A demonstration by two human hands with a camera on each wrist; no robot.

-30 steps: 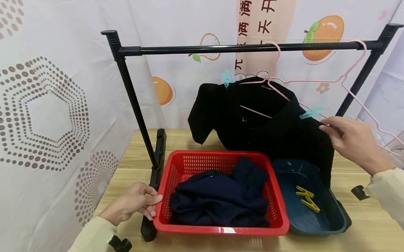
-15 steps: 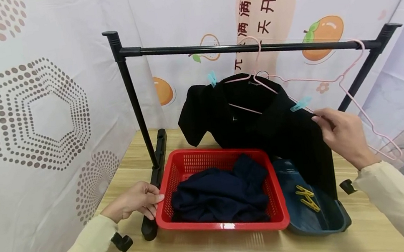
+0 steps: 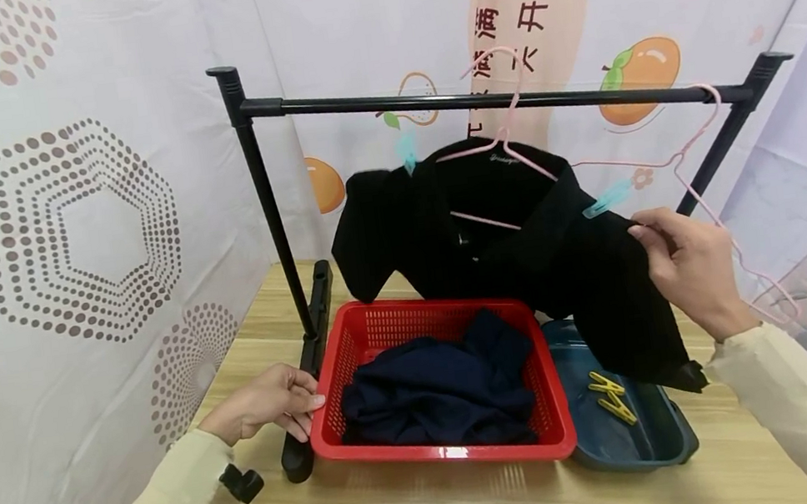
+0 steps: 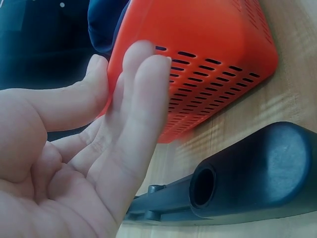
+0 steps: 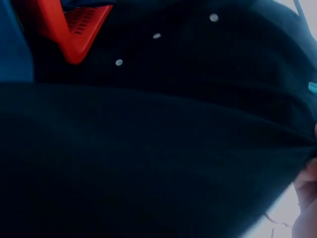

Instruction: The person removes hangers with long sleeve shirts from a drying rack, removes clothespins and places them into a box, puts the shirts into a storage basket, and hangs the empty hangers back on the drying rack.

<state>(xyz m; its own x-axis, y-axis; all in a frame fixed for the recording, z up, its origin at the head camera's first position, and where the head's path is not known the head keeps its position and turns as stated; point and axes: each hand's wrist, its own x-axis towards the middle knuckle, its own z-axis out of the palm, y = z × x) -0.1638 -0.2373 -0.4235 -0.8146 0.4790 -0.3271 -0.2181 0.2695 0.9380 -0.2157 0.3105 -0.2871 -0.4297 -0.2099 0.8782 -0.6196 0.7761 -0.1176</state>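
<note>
In the head view my right hand (image 3: 696, 266) pinches the shoulder of a black collared shirt (image 3: 477, 234), which is on a pink hanger (image 3: 524, 157). Light blue clothespins (image 3: 610, 199) clip both shoulders. The hanger's hook stands above the rack bar (image 3: 423, 102); I cannot tell whether it touches the bar. My left hand (image 3: 271, 403) pinches the left rim of a red basket (image 3: 444, 457), thumb over the rim and fingers outside, as the left wrist view shows. A crumpled navy garment (image 3: 436, 391) lies in the basket. Shirt cloth (image 5: 148, 148) fills the right wrist view.
A dark blue bin (image 3: 626, 460) with yellow clothespins (image 3: 610, 399) stands right of the basket, partly behind the shirt. Another pink hanger (image 3: 717, 218) hangs at the bar's right end. The rack's black left foot (image 3: 299, 458) is beside my left hand.
My right hand has shifted the shirt and hanger left and up, and the hook has risen above the bar. The left hand stays at the basket, which has barely moved.
</note>
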